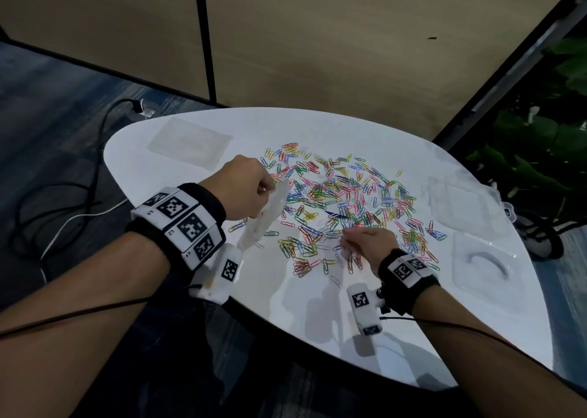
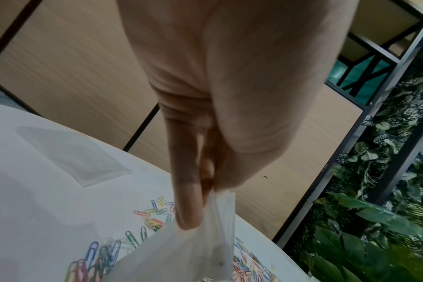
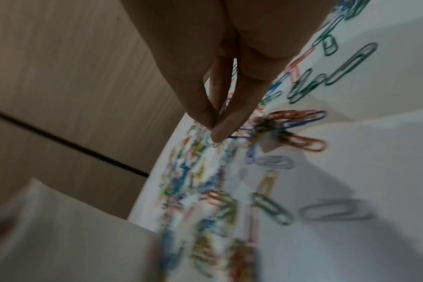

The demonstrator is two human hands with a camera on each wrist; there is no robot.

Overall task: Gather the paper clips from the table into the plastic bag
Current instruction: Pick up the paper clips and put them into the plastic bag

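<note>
The head view takes in the whole rounded, glossy white surface (image 1: 317, 309), with a broad scatter of coloured paper clips (image 1: 343, 195) spread across its middle. The left hand (image 1: 244, 189) is raised over the left edge of that scatter, fingers curled, pinching the top of a thin, translucent plastic bag (image 1: 263, 217) that hangs down towards the surface. The left wrist view shows the grip more closely: a fingertip (image 2: 188, 215) and the thumb press the crumpled film of the bag (image 2: 181, 253) between them, and the bag's mouth is bunched into soft folds. What lies inside the bag cannot be made out.

The right hand (image 1: 365, 243) is low at the near edge of the scatter, fingers drawn together and pointing down into the clips. Only the right wrist view, though blurred, shows its fingertips (image 3: 220, 131) closed in a narrow pinch on a thin wire clip, just above a tangled bunch of red and blue clips (image 3: 292, 122).

The head view alone shows a flat, clear rectangular sleeve (image 1: 190, 143) lying at the far left of the surface, and clear moulded plastic trays (image 1: 486, 259) on the right side. Black and white cables (image 1: 63, 208) trail over the blue carpet, and green leaves (image 1: 540, 151) stand beyond the right edge.
</note>
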